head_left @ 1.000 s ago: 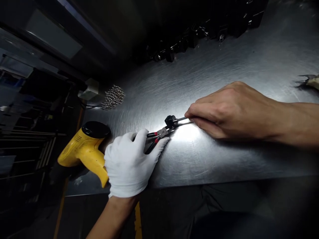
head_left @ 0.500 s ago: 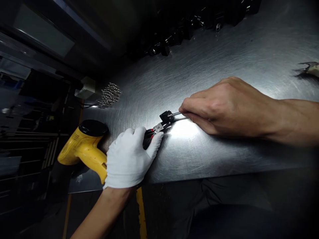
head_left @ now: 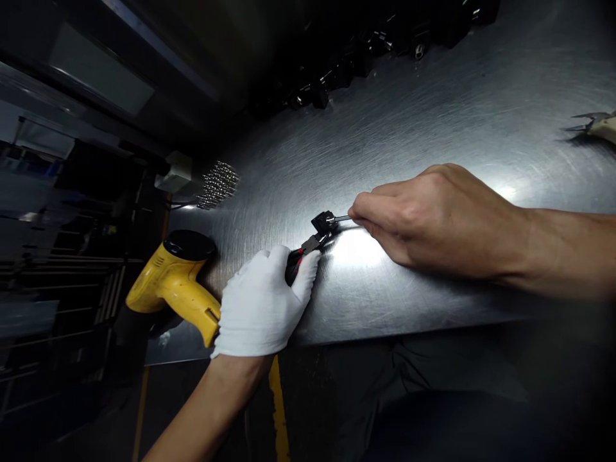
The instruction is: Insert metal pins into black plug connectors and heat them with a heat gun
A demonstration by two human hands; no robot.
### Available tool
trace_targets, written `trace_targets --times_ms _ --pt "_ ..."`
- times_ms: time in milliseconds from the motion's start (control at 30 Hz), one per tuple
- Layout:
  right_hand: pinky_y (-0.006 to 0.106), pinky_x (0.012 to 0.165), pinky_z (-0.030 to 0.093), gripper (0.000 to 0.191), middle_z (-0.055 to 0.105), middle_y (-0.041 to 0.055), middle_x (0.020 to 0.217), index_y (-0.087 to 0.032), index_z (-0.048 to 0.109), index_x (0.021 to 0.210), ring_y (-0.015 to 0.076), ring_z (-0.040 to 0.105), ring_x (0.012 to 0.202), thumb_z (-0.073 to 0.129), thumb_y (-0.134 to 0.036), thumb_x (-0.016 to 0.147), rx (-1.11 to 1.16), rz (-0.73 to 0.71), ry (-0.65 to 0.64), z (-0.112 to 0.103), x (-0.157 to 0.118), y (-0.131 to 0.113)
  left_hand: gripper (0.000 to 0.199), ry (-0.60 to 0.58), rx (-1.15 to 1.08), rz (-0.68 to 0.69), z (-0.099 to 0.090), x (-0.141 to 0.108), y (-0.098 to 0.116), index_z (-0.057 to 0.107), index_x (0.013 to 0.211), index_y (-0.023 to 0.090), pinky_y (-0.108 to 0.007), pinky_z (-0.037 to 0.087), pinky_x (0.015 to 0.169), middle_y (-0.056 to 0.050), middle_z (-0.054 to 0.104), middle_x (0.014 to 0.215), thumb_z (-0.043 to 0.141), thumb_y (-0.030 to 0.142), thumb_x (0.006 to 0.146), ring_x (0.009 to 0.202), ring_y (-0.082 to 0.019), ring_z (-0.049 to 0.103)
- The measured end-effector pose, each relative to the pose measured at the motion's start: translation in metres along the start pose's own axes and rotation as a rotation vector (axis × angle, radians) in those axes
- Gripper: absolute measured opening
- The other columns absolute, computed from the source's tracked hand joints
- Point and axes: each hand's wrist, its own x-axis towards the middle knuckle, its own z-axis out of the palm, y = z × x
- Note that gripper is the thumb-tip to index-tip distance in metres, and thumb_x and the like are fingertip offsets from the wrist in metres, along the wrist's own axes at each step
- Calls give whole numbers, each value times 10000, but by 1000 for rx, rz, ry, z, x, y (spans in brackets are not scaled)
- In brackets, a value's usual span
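Note:
In a white glove, my left hand [head_left: 264, 305] is closed around a pair of pliers [head_left: 310, 245] with black and red handles. The pliers' jaws point up and right, meeting a small black part [head_left: 322, 222] just above the metal tabletop; how firmly they grip it I cannot tell. My bare right hand [head_left: 423, 221] is closed on a thin metal rod [head_left: 342, 218] whose tip reaches into or against the black part's right side. The rod's other end is hidden inside the fist, so I cannot tell what tool it belongs to.
A yellow heat gun [head_left: 176, 285] lies left of my gloved hand on the metal table [head_left: 433, 115]. Behind it is a cluster of shiny metal pieces [head_left: 219, 185]. Several dark parts [head_left: 356, 64] line the far edge. Light-handled cutters [head_left: 594, 125] lie at right.
The pliers' jaws look darker, as if turned slightly. My gloved hand and the heat gun appear further right in the view, and my right hand sits a little lower. Both holds are unchanged.

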Motion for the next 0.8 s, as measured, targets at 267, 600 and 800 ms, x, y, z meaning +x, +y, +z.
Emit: trace_targets --times_ms 267,600,800 --pt "306 430 210 238 501 2 576 -194 558 744 116 315 464 493 -206 973 -38 23 36 3 -3 -5 487 11 0 -39 1 -2 5 569 818 218 -321 258 561 -47 623 746 399 645 978 688 -242 624" --pt "295 398 201 296 440 -3 541 -214 445 688 113 297 440 489 -193 980 -7 51 33 4 -3 -11 555 24 -70 -109 0 -5 16 568 785 213 -323 276 551 -44 607 698 331 672 987 613 -226 592" --pt "312 419 230 294 480 5 562 -212 440 696 115 362 464 487 -195 986 24 55 48 5 -6 -8 544 44 -62 -112 1 -6 18 556 789 212 -322 275 567 -55 627 735 335 667 989 656 -227 602"
